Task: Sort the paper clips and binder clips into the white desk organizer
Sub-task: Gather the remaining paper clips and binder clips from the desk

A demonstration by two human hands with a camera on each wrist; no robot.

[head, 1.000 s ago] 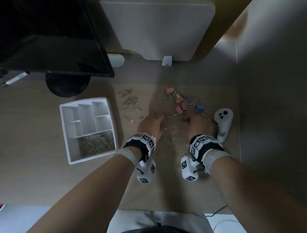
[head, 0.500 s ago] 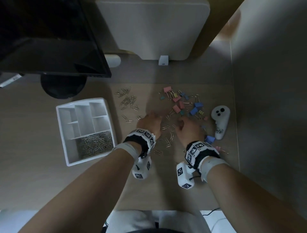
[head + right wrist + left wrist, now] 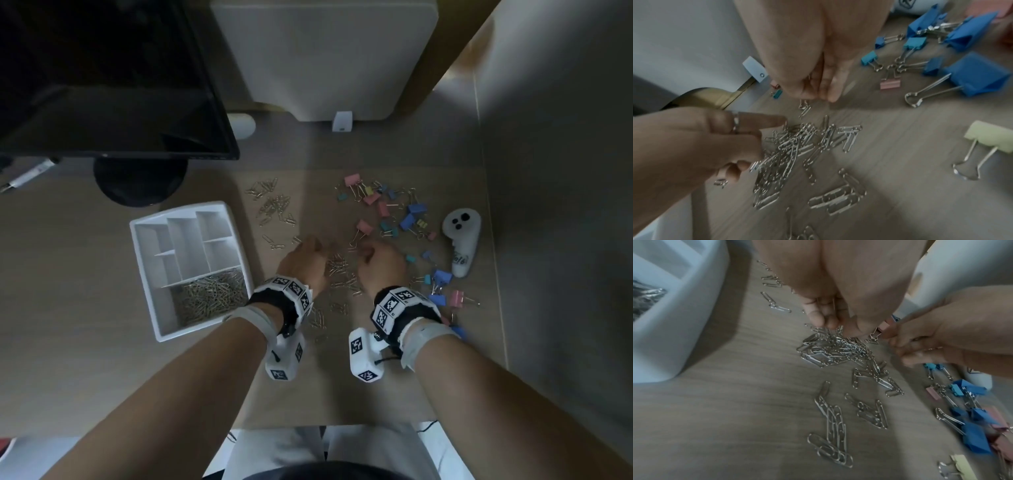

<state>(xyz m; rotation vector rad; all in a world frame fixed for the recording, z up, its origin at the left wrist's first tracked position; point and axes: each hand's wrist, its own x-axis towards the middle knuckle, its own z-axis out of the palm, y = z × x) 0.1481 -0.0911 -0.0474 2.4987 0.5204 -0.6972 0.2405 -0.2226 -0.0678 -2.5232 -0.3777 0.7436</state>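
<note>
Though hidden overhead, hands' (image 3: 838, 313) curled fingertips (image 3: 816, 318)

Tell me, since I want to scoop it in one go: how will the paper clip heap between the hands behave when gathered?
The paper clip heap looks tangled, so clips will probably lift in clumps. They are thin wire lying flat on the desk, so strays likely slip from fingertips. Pushed, they should slide rather than roll.
</note>
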